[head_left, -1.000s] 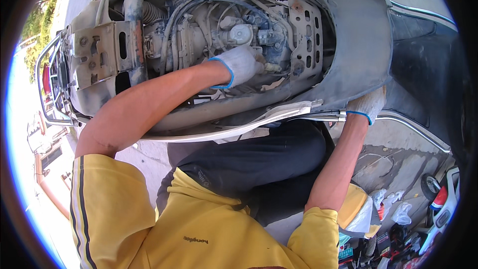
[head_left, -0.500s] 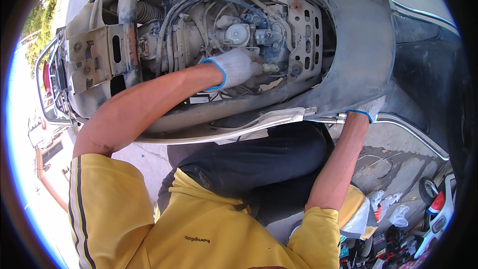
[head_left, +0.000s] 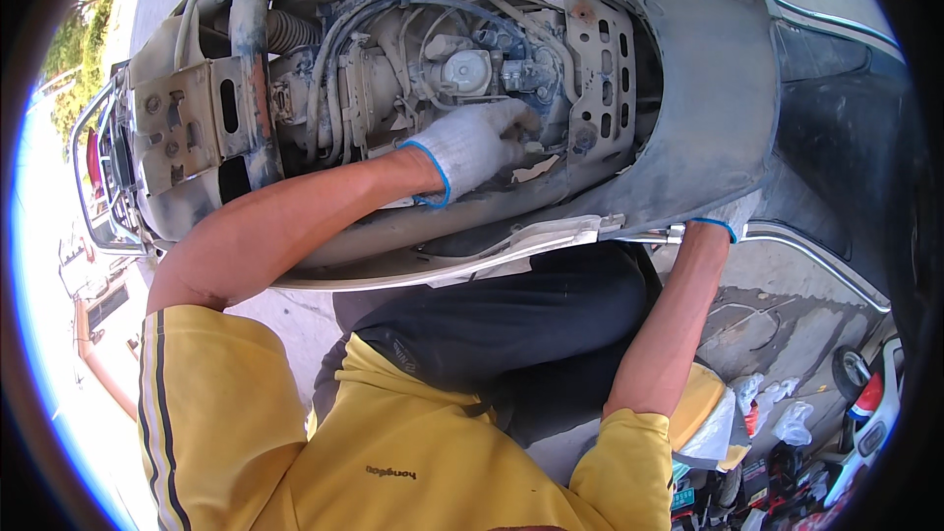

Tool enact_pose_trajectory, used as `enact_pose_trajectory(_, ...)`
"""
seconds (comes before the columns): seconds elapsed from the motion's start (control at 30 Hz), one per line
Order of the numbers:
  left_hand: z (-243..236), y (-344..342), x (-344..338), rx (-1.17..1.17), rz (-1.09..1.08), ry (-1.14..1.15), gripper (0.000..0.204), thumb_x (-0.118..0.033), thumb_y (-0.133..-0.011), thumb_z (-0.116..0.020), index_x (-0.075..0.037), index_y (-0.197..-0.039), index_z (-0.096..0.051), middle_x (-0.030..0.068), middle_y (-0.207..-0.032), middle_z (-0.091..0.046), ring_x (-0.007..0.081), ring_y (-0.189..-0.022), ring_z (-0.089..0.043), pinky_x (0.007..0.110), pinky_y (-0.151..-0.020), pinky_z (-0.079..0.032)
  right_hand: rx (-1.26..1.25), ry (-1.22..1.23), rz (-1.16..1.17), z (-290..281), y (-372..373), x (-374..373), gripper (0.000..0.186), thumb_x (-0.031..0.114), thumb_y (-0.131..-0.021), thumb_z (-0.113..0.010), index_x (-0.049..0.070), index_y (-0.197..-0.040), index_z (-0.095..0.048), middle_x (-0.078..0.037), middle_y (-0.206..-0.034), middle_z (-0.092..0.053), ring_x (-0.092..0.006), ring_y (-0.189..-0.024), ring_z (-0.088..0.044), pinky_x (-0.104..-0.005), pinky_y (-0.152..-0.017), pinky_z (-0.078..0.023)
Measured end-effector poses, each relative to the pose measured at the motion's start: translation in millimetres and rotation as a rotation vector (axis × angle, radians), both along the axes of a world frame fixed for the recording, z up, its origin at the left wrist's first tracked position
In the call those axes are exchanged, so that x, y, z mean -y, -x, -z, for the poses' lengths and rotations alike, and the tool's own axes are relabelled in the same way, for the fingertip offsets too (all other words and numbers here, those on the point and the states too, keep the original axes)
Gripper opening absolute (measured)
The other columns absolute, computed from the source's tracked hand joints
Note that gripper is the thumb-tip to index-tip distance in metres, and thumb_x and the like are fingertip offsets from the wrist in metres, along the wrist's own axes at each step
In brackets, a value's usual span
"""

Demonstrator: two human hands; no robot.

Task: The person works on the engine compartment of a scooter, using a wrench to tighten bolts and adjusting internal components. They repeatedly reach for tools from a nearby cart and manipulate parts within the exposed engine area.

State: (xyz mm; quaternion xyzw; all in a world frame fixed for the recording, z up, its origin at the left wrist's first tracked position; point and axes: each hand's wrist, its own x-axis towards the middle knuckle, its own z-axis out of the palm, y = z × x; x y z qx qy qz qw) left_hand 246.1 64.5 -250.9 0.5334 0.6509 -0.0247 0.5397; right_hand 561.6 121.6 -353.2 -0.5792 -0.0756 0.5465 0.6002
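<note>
My left hand (head_left: 472, 143), in a pale knit glove with a blue cuff, reaches into the open engine bay of a dusty scooter. Its bent thumb and fingers come together beside a small light-coloured fitting (head_left: 534, 147), just below the round-capped carburetor (head_left: 466, 72). What lies between the fingertips is hidden. My right hand (head_left: 733, 212), gloved the same way, is against the lower edge of the grey body panel (head_left: 703, 128). Its fingers are out of sight there.
A perforated metal bracket (head_left: 602, 69) closes the bay's right end. Hoses and cables (head_left: 374, 15) loop round the engine. A frame tube (head_left: 251, 59) crosses at the left. At lower right, plastic bags (head_left: 792, 423) and a toy-like white vehicle (head_left: 880, 413) lie on the ground.
My left hand has dropped slightly toward me, its fingers shifting a little right around the small fitting, uncovering more below the carburetor. My right hand stays where it was.
</note>
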Motion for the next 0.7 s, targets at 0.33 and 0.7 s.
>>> enact_pose_trajectory(0.33, 6.6, 2.8, -2.8, 0.127, -0.221, 0.219, 0.026, -0.006, -0.105, -0.053, -0.003, -0.126, -0.067, 0.0092, -0.094, -0.072, 0.0163, -0.081, -0.068, 0.032, -0.073, -0.056, 0.086, 0.045, -0.028, -8.3, 2.2, 0.6, 0.038, 0.02, -0.106, -0.059, 0.001, -0.138, -0.062, -0.019, -0.123, -0.072, -0.0315, -0.106, -0.073, -0.042, -0.088, -0.062)
enact_pose_trajectory(0.7, 9.1, 7.1, -8.1, 0.123, -0.163, 0.232, 0.038, 0.001, -0.099, -0.051, -0.002, -0.133, -0.066, 0.0098, -0.095, -0.073, 0.0168, -0.08, -0.071, 0.032, -0.074, -0.059, 0.088, 0.05, -0.004, -15.4, 6.7, 0.2, 0.037, 0.02, -0.106, -0.059, 0.001, -0.138, -0.061, -0.02, -0.123, -0.072, -0.0325, -0.103, -0.074, -0.043, -0.087, -0.063)
